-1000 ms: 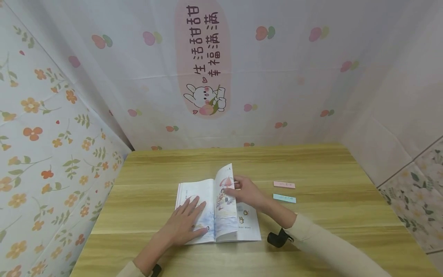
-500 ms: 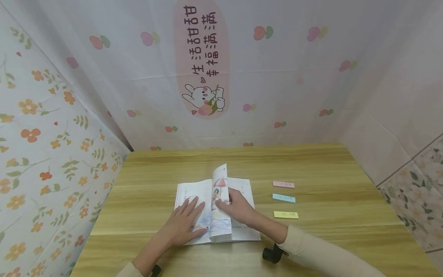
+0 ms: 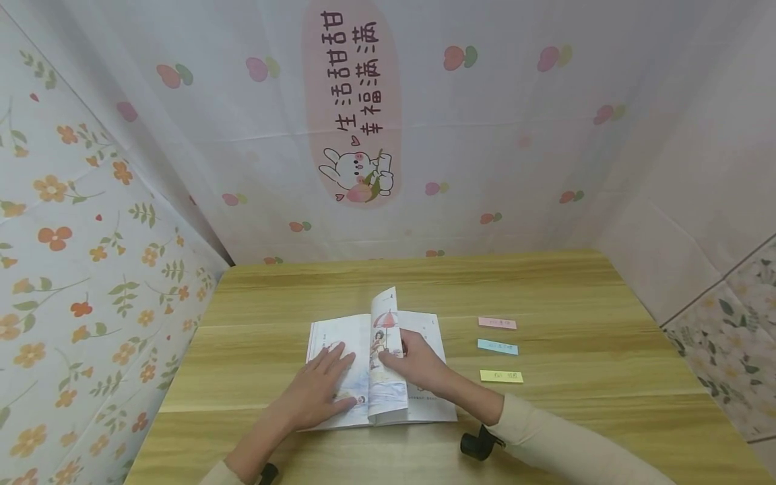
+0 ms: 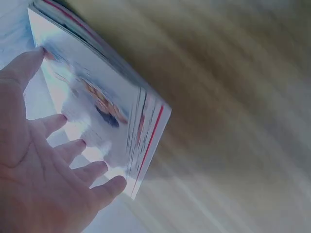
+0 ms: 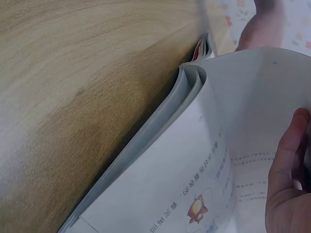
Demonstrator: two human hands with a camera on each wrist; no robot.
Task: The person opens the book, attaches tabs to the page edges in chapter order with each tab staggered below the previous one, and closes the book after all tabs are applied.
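Observation:
An illustrated book (image 3: 358,330) lies spread on the table, a red umbrella drawn on its lifted page (image 3: 386,397). My right hand (image 3: 421,364) pinches that page at its outer edge, thumb in front and fingers behind, bending it up from the right half. In the right wrist view the page (image 5: 257,97) curves up beside my fingers (image 5: 286,150). My left hand (image 3: 318,391) rests with spread fingers on the left page. The left wrist view shows the left fingers (image 4: 95,170) extended over the book's pages (image 4: 92,97).
Right of the book lie a pink paper strip (image 3: 497,323), a blue strip (image 3: 498,347) and a yellow strip (image 3: 501,376), each with handwriting. The wooden table (image 3: 273,289) meets a patterned curtain (image 3: 461,155) at the back.
The right hand has drawn the lifted page leftward and slightly toward me, then nearly stopped. The yellow strip has come out from behind the right forearm. The left hand has shifted slightly.

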